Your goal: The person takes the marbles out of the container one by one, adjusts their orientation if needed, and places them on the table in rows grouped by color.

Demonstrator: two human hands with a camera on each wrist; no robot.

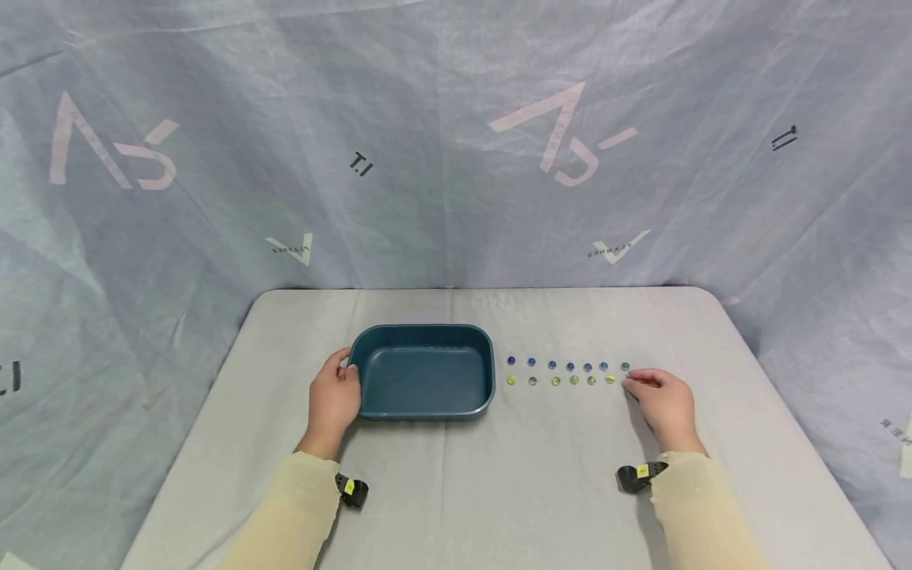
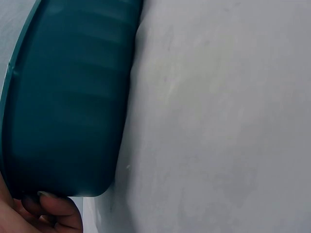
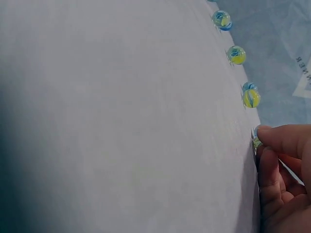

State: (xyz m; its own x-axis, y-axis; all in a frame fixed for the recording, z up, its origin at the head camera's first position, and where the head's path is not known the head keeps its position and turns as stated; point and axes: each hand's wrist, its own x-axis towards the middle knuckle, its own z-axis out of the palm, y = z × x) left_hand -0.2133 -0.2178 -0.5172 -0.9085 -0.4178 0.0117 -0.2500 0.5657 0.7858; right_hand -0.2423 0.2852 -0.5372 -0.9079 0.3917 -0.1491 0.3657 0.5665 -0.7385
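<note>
A dark teal plastic tub [image 1: 425,383] with rounded corners sits on the cloth-covered table, nothing inside it. At its left end my left hand [image 1: 334,400] grips the wall, thumb over the rim; the left wrist view shows curled fingers [image 2: 62,208] against the tub's outside. Right of the tub, glass marbles lie in two rows: several blue marbles [image 1: 570,366] at the back and several yellow-green marbles [image 1: 574,380] in front. My right hand [image 1: 666,404] pinches a greenish marble [image 3: 256,142] between thumb and forefinger at the front row's right end, mostly covering it.
The pale cloth [image 1: 527,483] covers the whole table, up to its rounded back corners. Behind it hangs a grey printed curtain [image 1: 442,214], which continues down both sides. A small black camera [image 1: 352,491] sits at the left wrist, another camera [image 1: 632,478] at the right.
</note>
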